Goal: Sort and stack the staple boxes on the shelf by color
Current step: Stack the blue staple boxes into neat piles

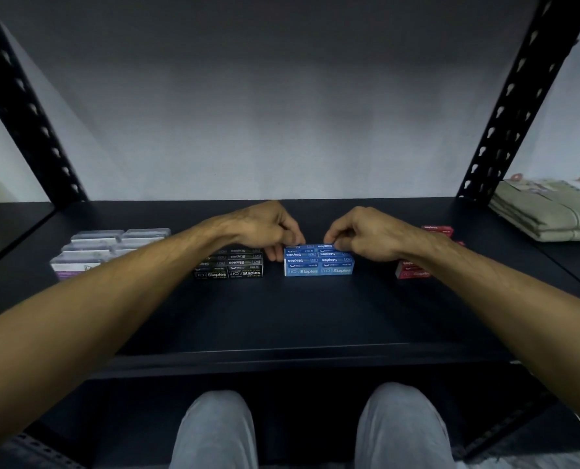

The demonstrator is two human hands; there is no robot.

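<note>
Four groups of staple boxes stand in a row on the dark shelf (282,316). Clear and purple boxes (92,252) are at the left, black boxes (234,265) left of centre, a blue stack (319,262) in the middle, and red boxes (414,269) at the right, partly hidden by my right forearm. My left hand (268,228) pinches the back left of the blue stack's top layer. My right hand (359,231) pinches its back right. The fingers of both hands curl onto the topmost blue boxes.
Black perforated uprights (505,130) frame the shelf on both sides. A pile of folded beige paper or envelopes (546,211) lies on the neighbouring shelf at the right. My knees (214,431) show below the shelf's front edge. A grey wall stands behind.
</note>
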